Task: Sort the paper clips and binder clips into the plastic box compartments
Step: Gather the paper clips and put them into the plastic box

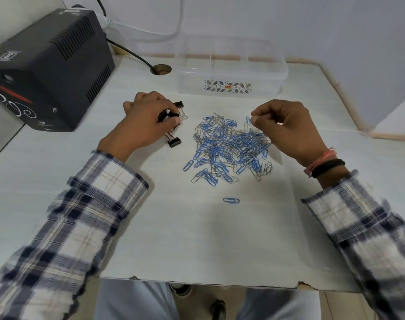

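Observation:
A heap of blue and silver paper clips (229, 144) lies in the middle of the table. One blue paper clip (231, 200) lies apart, nearer to me. A clear plastic box (231, 65) with dividers stands at the back, open on top. My left hand (143, 121) is closed over black binder clips (168, 115) left of the heap. Two more binder clips lie free beside it, one (174, 142) near the thumb and one (178, 104) at the fingertips. My right hand (286, 125) hovers over the heap's right edge, thumb and forefinger pinched; whether a clip sits between them I cannot tell.
A black power unit (46, 65) with cables stands at the back left. A round cable hole (161, 69) opens in the white table (196, 239) just left of the box. A wall runs along the back and right, and the front edge is chipped.

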